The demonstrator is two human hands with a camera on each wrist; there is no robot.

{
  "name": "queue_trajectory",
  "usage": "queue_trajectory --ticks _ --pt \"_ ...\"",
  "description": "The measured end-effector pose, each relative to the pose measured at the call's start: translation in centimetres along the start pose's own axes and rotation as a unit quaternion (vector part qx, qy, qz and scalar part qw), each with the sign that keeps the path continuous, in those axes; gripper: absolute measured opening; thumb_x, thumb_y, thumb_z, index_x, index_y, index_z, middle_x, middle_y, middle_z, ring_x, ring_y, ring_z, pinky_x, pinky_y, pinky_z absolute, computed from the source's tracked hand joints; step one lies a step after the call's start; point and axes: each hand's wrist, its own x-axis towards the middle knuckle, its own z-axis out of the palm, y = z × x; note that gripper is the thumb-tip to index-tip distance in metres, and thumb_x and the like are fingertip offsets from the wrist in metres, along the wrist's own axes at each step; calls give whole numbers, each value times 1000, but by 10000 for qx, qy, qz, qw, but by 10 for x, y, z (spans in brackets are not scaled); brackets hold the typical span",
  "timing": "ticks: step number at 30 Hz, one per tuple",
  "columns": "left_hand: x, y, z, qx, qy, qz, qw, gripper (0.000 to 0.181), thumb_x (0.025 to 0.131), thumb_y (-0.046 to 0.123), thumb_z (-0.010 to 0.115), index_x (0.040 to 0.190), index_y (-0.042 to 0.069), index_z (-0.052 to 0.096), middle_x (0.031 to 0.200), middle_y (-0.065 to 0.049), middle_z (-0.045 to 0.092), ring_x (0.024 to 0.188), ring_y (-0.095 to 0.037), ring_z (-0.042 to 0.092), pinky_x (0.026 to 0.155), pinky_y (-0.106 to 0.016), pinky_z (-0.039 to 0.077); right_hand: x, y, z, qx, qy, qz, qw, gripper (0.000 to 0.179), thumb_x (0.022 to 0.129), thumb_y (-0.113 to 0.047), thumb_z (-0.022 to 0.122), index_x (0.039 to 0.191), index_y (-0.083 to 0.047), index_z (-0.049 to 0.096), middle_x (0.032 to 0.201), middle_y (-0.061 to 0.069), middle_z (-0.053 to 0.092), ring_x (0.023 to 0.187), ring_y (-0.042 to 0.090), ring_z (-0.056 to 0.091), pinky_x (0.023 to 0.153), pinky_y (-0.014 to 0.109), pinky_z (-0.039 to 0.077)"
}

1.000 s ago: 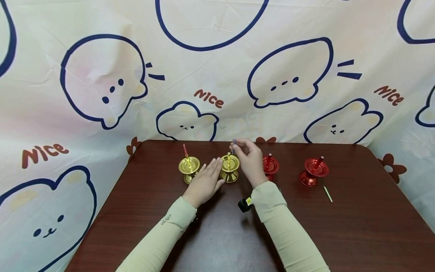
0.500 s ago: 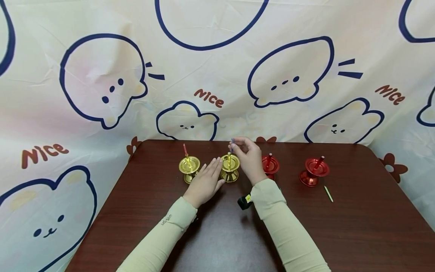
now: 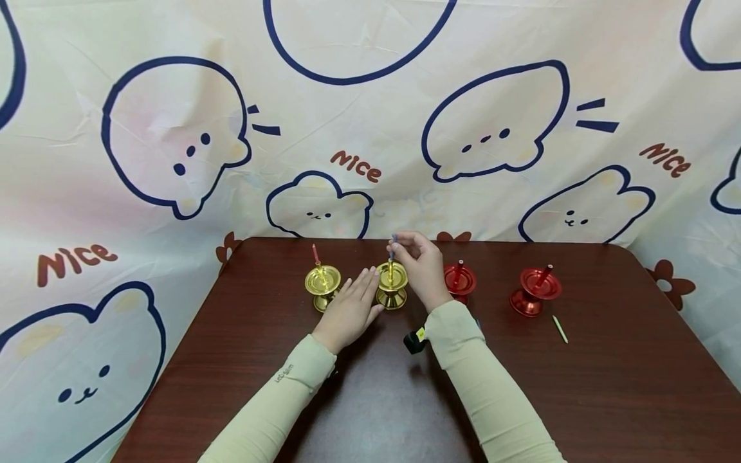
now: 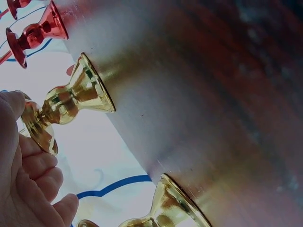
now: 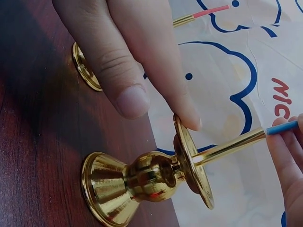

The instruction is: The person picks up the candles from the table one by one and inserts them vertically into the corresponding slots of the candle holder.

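Observation:
A thin blue candle (image 5: 282, 127) is pinched between the fingertips of my right hand (image 3: 425, 270). Its lower end meets the top of the upright tube on a gold candle holder (image 3: 392, 297); whether it sits inside is too small to tell. My left hand (image 3: 347, 313) lies beside that holder with fingers stretched out, one fingertip touching the edge of its dish (image 5: 203, 187). To the left, partly behind the left hand, a second gold candle holder (image 3: 322, 280) carries a red candle (image 3: 315, 254).
Two red candle holders, one partly behind the right hand (image 3: 461, 281) and one farther right (image 3: 535, 289), have tubes with no candle visible. A light green candle (image 3: 559, 329) lies on the dark wooden table (image 3: 625, 386). A printed cloth (image 3: 370, 116) hangs behind.
My right hand has shifted slightly left, bringing the blue candle from beside the tube to its top. The left hand has stayed still.

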Motion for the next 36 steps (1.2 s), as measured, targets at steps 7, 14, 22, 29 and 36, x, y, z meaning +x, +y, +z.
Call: queue_trajectory --ticks 7,14,22,29,36 --pt "-1 0 -1 -15 17 18 10000 66 106 33 54 158 0 29 163 -17 30 151 -28 29 120 -48 28 9 18 -1 9 -47 76 10000 23 100 1 61 122 7 65 116 27 69 108 37 69 89 31 57" --pt "0 1 -3 -29 -19 23 10000 66 107 33 53 159 0 28 163 -17 29 151 -28 28 120 -49 28 16 34 -1 -230 -132 -63 9996 23 99 -6 64 121 0 67 116 20 71 105 30 71 89 29 57" --pt "-1 1 -4 -57 -34 -3 10000 66 107 34 53 158 0 29 163 -17 30 151 -29 28 120 -49 28 14 36 -4 -608 -281 -408 9969 20 98 -9 67 117 -3 69 110 12 73 103 23 72 91 33 57" --pt "0 1 -3 -68 -37 -36 10000 66 107 33 53 159 0 28 163 -17 30 151 -28 28 120 -48 28 11 42 -4 -677 -336 -578 9955 20 98 -9 66 117 -5 68 111 10 74 106 21 71 96 32 54" --pt "-1 1 -3 -84 12 -30 10000 66 107 33 53 158 0 29 163 -17 31 151 -28 29 120 -49 29 8 46 -1 -837 -245 -843 9926 19 100 -7 64 118 -3 65 109 11 73 105 21 71 94 32 55"
